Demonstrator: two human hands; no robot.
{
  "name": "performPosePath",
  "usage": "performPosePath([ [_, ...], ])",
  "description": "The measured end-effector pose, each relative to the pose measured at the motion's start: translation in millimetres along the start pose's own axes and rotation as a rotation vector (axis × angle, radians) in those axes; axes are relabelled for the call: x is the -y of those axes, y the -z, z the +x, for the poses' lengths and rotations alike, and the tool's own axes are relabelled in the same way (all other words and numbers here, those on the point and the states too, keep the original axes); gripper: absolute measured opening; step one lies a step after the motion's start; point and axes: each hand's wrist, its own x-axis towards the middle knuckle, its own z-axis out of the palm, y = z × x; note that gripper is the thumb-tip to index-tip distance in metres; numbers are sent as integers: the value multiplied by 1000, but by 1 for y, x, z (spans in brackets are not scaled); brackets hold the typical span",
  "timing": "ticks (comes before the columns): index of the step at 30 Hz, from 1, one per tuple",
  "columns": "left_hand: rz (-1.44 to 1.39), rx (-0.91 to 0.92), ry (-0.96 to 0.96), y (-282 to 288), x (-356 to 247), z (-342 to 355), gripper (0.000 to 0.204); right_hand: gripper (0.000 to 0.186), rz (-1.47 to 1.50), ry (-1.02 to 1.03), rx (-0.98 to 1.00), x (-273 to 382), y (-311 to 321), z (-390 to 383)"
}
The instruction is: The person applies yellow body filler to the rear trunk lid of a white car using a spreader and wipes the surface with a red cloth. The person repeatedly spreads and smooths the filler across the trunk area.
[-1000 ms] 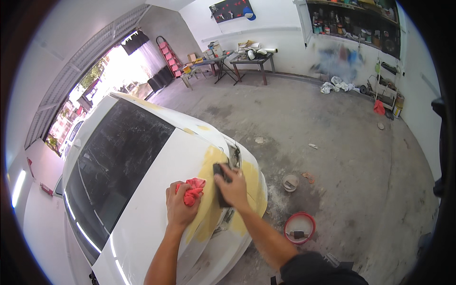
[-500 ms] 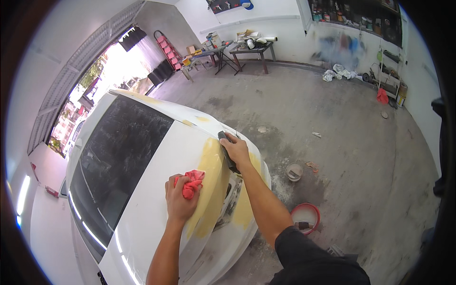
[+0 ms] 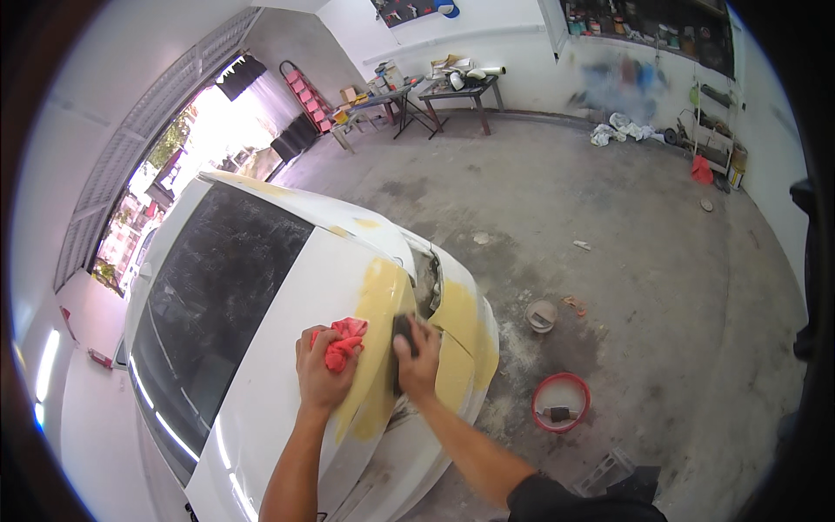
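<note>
My left hand [image 3: 320,380] grips a crumpled red cloth [image 3: 349,335] on the white trunk lid of a car [image 3: 283,361]. Fingers of my right hand [image 3: 420,367] wrap round a long black sanding block [image 3: 401,334], pressed along the rear edge of the lid. That edge carries a band of yellow filler [image 3: 379,287], and more yellow patches lie on the rear corner. An open light recess [image 3: 427,277] shows beyond the block. Part of the block is hidden under my right hand, which is slightly blurred.
On the floor to the right stand a round tub [image 3: 540,316] and a red-rimmed bucket [image 3: 561,426] with a brush-like object inside. Work tables [image 3: 474,89] line the far wall. A pink stepladder [image 3: 306,94] leans near the open doorway. White rags [image 3: 622,130] lie by the wall.
My right hand has slid the sanding block down the lid's edge toward me, uncovering the light recess. My left hand with the cloth has barely shifted.
</note>
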Motion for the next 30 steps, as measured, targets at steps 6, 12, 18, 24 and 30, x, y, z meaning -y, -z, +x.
performPosePath([
  [6, 15, 11, -6, 1, 1, -2, 31, 48, 68, 117, -31, -17, -13, 45],
  [12, 9, 7, 5, -1, 1, -2, 33, 58, -64, 17, 47, -4, 8, -54],
  [18, -12, -8, 25, 0, -1, -1, 32, 42, 61, -264, -93, -5, 1, -18],
  [24, -30, -20, 29, 3, 1, -3, 33, 44, 9, -203, -105, -27, -8, 7],
  [30, -14, 16, 71, 0, 9, -4, 34, 50, 3, 31, -35, -23, 11, -86],
])
